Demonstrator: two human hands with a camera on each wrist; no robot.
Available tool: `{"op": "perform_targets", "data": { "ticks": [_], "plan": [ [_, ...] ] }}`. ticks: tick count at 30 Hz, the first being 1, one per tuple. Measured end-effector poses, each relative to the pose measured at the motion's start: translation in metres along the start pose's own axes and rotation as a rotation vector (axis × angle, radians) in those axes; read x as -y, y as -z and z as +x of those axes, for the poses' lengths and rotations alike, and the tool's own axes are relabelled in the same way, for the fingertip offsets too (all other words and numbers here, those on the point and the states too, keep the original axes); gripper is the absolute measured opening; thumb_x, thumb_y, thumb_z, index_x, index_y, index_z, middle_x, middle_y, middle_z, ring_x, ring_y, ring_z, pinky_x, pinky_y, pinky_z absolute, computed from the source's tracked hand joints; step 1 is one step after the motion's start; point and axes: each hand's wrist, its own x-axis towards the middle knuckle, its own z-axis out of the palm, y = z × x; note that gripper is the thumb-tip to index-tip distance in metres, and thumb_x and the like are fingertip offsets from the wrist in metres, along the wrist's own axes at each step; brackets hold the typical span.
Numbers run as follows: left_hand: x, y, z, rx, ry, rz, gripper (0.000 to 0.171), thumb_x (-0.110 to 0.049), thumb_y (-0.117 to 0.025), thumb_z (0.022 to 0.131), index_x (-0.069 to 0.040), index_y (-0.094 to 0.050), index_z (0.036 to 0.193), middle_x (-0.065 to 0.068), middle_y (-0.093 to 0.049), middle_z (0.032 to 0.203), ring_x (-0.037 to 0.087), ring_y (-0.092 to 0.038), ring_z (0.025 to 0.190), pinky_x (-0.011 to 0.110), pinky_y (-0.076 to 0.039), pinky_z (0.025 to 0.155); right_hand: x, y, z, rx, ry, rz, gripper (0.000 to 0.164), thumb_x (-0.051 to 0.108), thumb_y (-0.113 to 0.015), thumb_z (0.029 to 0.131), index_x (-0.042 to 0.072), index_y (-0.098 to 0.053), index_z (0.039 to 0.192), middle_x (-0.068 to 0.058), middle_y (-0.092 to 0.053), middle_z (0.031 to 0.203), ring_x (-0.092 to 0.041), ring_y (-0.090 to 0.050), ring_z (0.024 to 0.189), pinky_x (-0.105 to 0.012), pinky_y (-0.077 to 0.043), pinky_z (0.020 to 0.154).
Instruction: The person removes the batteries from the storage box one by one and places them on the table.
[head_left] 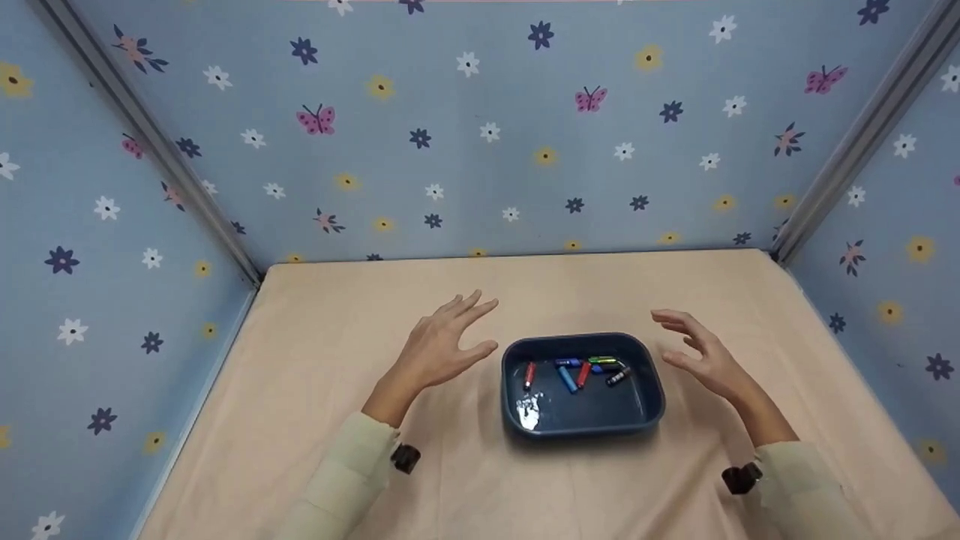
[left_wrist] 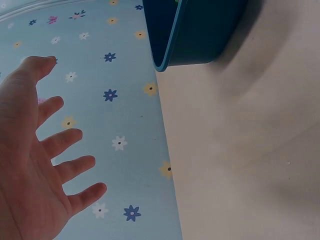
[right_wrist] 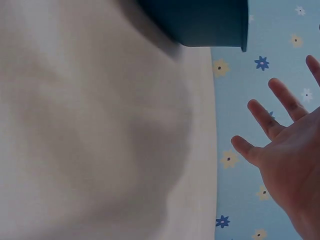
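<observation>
A dark blue rectangular bin (head_left: 585,433) with rounded corners stands on the cloth-covered table. Several small cylinders that look like batteries lie loose in it, among them a red one (head_left: 529,376), a light blue one (head_left: 567,379) and a black one (head_left: 618,376). To the bin's left is my left hand (head_left: 439,345), fingers spread and holding nothing. My right hand (head_left: 705,360) hovers off the right side, its fingers loosely bent around no object. Both wrist views show a bare palm beside the bin's outer wall (left_wrist: 210,35).
Beige cloth (head_left: 337,322) covers the table, with folds near the front. Blue flowered panels (head_left: 480,165) close off the back and both sides, joined by grey corner posts (head_left: 862,127). A small black camera sits on each wrist, such as the left one (head_left: 406,458).
</observation>
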Motion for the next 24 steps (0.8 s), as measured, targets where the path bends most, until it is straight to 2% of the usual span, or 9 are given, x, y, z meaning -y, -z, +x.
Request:
{"op": "perform_targets", "data": {
  "ticks": [7, 12, 13, 16, 19, 21, 24],
  "plan": [
    [-0.001, -0.006, 0.0, 0.029, -0.005, -0.015, 0.064, -0.046, -0.071, 0.107, -0.029, -0.057, 0.167, 0.008, -0.046, 0.181, 0.043, -0.043, 0.168, 0.08, -0.04, 0.125, -0.009, -0.009, -0.008, 0.054, -0.057, -0.004, 0.06, 0.003, -0.07, 0.106, 0.012, -0.057, 0.164, -0.018, -0.062, 0.163, 0.0, -0.052, 0.145, -0.088, -0.035, 0.117],
    [-0.001, -0.012, 0.0, 0.055, -0.008, -0.005, 0.063, -0.047, -0.072, 0.107, -0.029, -0.057, 0.167, 0.008, -0.045, 0.181, 0.043, -0.042, 0.169, 0.079, -0.04, 0.125, -0.013, -0.013, -0.011, 0.071, -0.036, -0.022, 0.057, 0.005, -0.072, 0.106, 0.01, -0.059, 0.162, -0.028, -0.061, 0.16, -0.003, -0.055, 0.147, -0.088, -0.036, 0.117],
    [-0.001, -0.013, 0.0, 0.06, -0.008, -0.004, 0.063, -0.046, -0.072, 0.107, -0.029, -0.057, 0.167, 0.008, -0.045, 0.181, 0.044, -0.042, 0.168, 0.079, -0.04, 0.125, -0.014, -0.014, -0.012, 0.07, -0.026, -0.03, 0.057, 0.005, -0.073, 0.106, 0.01, -0.059, 0.161, -0.027, -0.062, 0.159, -0.002, -0.055, 0.147, -0.081, -0.04, 0.119],
    [-0.001, -0.014, 0.001, 0.071, -0.011, 0.001, 0.063, -0.045, -0.073, 0.107, -0.029, -0.057, 0.166, 0.008, -0.045, 0.181, 0.044, -0.042, 0.168, 0.079, -0.04, 0.125, -0.018, -0.016, -0.014, 0.066, 0.019, -0.036, 0.057, 0.003, -0.074, 0.105, 0.008, -0.06, 0.16, -0.023, -0.064, 0.159, 0.006, -0.056, 0.146, -0.047, -0.046, 0.128],
    [-0.001, -0.014, 0.002, 0.092, -0.021, -0.001, 0.064, -0.045, -0.073, 0.107, -0.029, -0.057, 0.167, 0.009, -0.045, 0.181, 0.044, -0.042, 0.169, 0.079, -0.04, 0.125, -0.02, -0.017, -0.017, 0.075, 0.036, -0.024, 0.058, 0.001, -0.074, 0.105, 0.007, -0.06, 0.16, -0.021, -0.064, 0.16, 0.012, -0.053, 0.146, -0.012, -0.037, 0.121],
    [-0.001, -0.013, 0.004, 0.113, -0.03, -0.005, 0.064, -0.045, -0.072, 0.108, -0.029, -0.056, 0.167, 0.009, -0.043, 0.182, 0.044, -0.04, 0.17, 0.079, -0.039, 0.126, -0.022, -0.018, -0.018, 0.09, 0.029, -0.014, 0.059, 0.001, -0.074, 0.105, 0.007, -0.059, 0.161, -0.022, -0.064, 0.161, 0.016, -0.051, 0.147, -0.005, -0.032, 0.121],
    [-0.001, -0.013, 0.007, 0.152, -0.033, -0.02, 0.065, -0.046, -0.071, 0.108, -0.031, -0.054, 0.169, 0.008, -0.04, 0.184, 0.042, -0.036, 0.172, 0.079, -0.035, 0.129, -0.022, -0.018, -0.019, 0.113, -0.01, -0.024, 0.059, 0.006, -0.075, 0.106, 0.012, -0.058, 0.163, -0.02, -0.065, 0.161, 0.02, -0.046, 0.147, -0.002, -0.027, 0.12]
  ]
}}
